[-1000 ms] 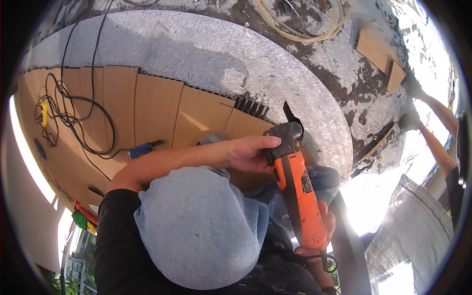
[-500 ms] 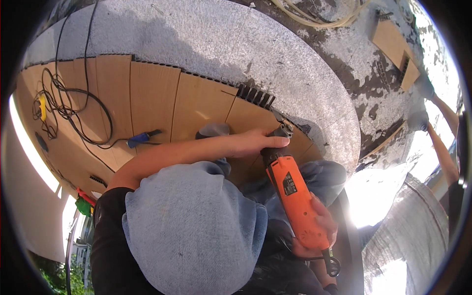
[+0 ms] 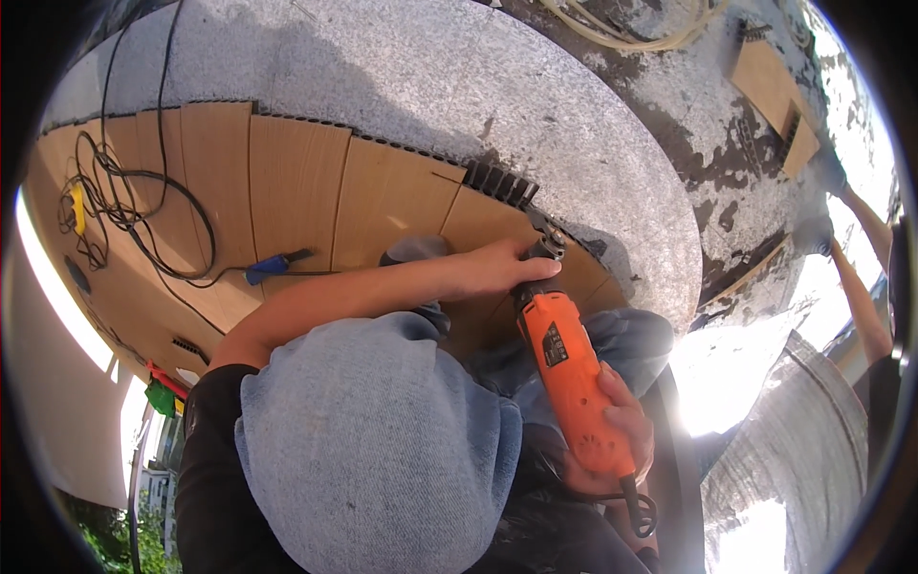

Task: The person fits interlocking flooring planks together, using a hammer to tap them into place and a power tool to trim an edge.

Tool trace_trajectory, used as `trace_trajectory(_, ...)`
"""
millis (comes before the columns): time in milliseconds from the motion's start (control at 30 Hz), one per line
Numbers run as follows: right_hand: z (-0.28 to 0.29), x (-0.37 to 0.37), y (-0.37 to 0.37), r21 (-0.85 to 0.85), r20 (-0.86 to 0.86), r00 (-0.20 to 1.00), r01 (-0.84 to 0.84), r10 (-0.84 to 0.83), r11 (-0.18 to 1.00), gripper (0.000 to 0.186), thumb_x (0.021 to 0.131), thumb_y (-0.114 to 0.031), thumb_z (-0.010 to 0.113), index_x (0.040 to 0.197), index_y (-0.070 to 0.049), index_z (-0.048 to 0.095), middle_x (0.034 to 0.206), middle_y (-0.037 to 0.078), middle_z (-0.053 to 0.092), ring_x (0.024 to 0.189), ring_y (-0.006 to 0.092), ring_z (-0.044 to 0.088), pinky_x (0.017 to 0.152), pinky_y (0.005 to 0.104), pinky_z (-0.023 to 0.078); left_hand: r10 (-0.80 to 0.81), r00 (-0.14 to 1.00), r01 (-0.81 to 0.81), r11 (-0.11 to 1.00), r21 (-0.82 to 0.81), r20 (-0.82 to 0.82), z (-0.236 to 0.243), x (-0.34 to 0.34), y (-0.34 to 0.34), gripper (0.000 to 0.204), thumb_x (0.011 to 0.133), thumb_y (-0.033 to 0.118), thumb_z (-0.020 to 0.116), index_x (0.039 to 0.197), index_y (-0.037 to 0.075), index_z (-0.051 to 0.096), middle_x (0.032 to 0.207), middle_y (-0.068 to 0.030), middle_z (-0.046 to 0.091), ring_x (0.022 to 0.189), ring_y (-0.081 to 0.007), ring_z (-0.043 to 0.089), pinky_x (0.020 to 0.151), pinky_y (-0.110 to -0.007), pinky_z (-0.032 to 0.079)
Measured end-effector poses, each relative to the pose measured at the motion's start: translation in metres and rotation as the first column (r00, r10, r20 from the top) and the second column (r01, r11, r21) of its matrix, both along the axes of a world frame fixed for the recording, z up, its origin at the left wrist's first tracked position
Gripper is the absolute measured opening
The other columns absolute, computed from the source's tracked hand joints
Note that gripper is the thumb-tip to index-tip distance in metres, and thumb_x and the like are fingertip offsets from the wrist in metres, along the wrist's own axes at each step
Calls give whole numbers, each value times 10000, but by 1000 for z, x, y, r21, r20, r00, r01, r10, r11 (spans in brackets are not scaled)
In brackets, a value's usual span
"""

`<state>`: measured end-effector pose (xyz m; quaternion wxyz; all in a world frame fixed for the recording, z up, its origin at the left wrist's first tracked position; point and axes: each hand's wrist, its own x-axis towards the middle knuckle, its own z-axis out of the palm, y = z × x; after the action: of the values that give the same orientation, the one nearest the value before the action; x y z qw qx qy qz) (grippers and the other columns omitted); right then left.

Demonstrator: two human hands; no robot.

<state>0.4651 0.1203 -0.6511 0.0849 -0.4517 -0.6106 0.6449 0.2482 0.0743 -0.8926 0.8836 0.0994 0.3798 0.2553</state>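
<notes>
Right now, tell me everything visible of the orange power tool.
The orange power tool is long and plastic-looking, with a dark label, black collar, metal head and black tail cord. It slants, head pointing forward, toward the edge of the planks. The left hand holds it near the collar, the right hand its rear. Whether the head touches the planks is unclear.

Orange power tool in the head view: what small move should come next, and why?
Perhaps tilt the orange power tool slightly to check its alignment: the left hand grips it just behind its metal head, the right hand holds its rear, and the front points toward the dark ribbed strip along the brown boards. Whether it touches there, I cannot tell.
</notes>
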Motion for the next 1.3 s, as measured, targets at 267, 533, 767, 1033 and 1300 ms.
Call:
trace_trajectory(267, -4, -4, 3, 38, 62, 996, -61, 58, 997, 766, 659, -84, 884, 1308, -79, 478, 1453, 283, 545, 1390, 548, 495, 1137, 602, 443, 8, 1000, -8, 1000, -1, 25, -6, -1, -4, 473, 1039, 429, 598, 1194, -16, 634, 1103, -83, 679, 1046, -172, 620, 970, -359, 491)
trace_trajectory(533, -8, -10, 6, 27, 49, 997, -62, 61, 998, 753, 662, -75, 879, 1306, -83, 488, 1454, 273, 548, 1393, 540, 497, 1135, 593, 446, 69, 996, -61, 989, -132, 55, -8, -2, -6, 438, 1037, 417, 608, 1135, -8, 641, 1064, -65, 672, 981, -144, 618, 911, -342, 504)
trace_trajectory(767, -12, -17, 2, -10, 32, 999, -7, 7, 1000, 733, 659, -80, 887, 1285, -99, 505, 1451, 243, 560, 1392, 519, 511, 1135, 579, 452, 37, 999, -38, 998, -55, -30, -13, -6, -10, 449, 1022, 444, 618, 1069, -1, 660, 994, -45, 664, 921, -138, 606, 877, -330, 498)
trace_trajectory(1033, -4, -37, 17, 16, 103, 992, -77, 75, 997, 718, 635, -108, 898, 1250, -96, 527, 1410, 252, 588, 1342, 518, 561, 1101, 558, 495, 45, 999, -46, 997, -63, -32, -19, -9, -14, 536, 999, 503, 618, 1047, -27, 681, 980, -71, 684, 934, -157, 628, 888, -343, 499)
trace_trajectory(1300, -3, -47, 20, 26, 124, 983, -143, 138, 989, 715, 626, -141, 918, 1239, -82, 555, 1400, 271, 588, 1324, 517, 575, 1094, 556, 502, 68, 998, -69, 990, -120, -12, -17, -20, -16, 522, 1001, 465, 654, 1136, -39, 676, 1057, -64, 682, 987, -151, 615, 951, -328, 491)
